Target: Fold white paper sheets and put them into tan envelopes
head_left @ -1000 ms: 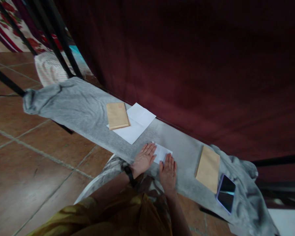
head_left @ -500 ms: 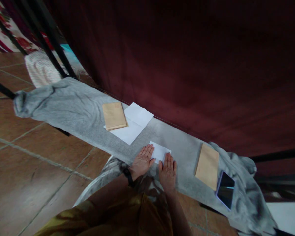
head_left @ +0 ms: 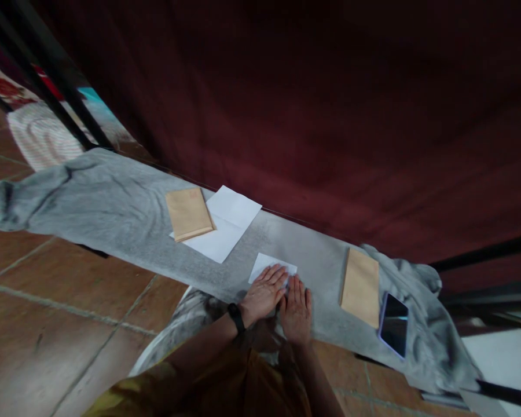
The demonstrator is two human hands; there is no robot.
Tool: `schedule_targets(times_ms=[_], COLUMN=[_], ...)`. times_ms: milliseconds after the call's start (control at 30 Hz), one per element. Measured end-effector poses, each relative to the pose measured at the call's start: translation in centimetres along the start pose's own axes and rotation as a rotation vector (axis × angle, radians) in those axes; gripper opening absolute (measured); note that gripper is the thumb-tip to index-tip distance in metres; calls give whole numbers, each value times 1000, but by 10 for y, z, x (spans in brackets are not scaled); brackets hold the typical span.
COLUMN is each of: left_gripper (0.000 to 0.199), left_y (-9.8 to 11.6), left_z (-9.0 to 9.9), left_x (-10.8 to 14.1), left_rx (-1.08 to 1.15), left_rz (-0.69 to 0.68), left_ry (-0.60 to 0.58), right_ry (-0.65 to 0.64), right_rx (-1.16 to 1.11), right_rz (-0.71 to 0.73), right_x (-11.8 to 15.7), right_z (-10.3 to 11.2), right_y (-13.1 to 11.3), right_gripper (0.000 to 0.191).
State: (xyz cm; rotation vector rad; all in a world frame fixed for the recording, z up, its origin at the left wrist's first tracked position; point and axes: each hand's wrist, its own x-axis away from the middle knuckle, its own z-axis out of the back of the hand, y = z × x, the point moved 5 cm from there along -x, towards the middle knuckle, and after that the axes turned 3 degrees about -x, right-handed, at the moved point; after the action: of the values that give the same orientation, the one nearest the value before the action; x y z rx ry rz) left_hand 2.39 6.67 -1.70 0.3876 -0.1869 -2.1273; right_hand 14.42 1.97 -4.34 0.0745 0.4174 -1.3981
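A small folded white paper [head_left: 260, 265] lies on the grey cloth-covered bench [head_left: 304, 243]. My left hand [head_left: 267, 291] rests flat across it, fingers stretched out, with a black band on the wrist. Right beside it, my right hand [head_left: 297, 307] lies flat with its fingertips at the paper's right corner. The two hands nearly touch. To the left, a larger creased white sheet [head_left: 230, 223] is partly under a stack of brown envelopes [head_left: 190, 214]. Another brown envelope stack [head_left: 360, 286] lies to the right of my hands.
A phone [head_left: 393, 325] with a purple edge lies right of the right-hand envelopes, near bunched grey cloth [head_left: 434, 324]. Behind the bench hangs a dark red curtain [head_left: 286, 116]. Black metal bars stand at the far left, above a tiled floor [head_left: 69, 341].
My left hand has slid right across the small paper, towards my right hand, and now covers its middle. The camera view has shifted slightly, moving the bench and its items left in the picture.
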Motion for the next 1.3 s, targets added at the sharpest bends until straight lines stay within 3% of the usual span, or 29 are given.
schedule_targets(times_ms=[267, 600, 733, 900, 1167, 1300], left_gripper=[50, 50, 51, 50, 58, 61], left_y=[-5, -7, -7, -12, -49, -53], left_z=[-16, -25, -20, -10, 8, 10], left_x=[-22, -51, -42, -13, 21, 23], left_rx=[-8, -60, -61, -39, -114, -130], left_rz=[-90, -138, -151, -160, 132, 163], left_ry=[-55, -38, -23, -35, 0, -21], right_ry=[-1, 39, 31, 24, -29, -13], right_rx=[-88, -62, -93, -122, -180, -261], right_rz=[76, 170, 178, 166, 154, 114], right_x=[14, 31, 32, 34, 39, 28], right_z=[14, 23, 23, 19, 14, 16], right_y=[-3, -1, 2, 4, 8, 12], right_gripper=[45, 53, 52, 51, 51, 49])
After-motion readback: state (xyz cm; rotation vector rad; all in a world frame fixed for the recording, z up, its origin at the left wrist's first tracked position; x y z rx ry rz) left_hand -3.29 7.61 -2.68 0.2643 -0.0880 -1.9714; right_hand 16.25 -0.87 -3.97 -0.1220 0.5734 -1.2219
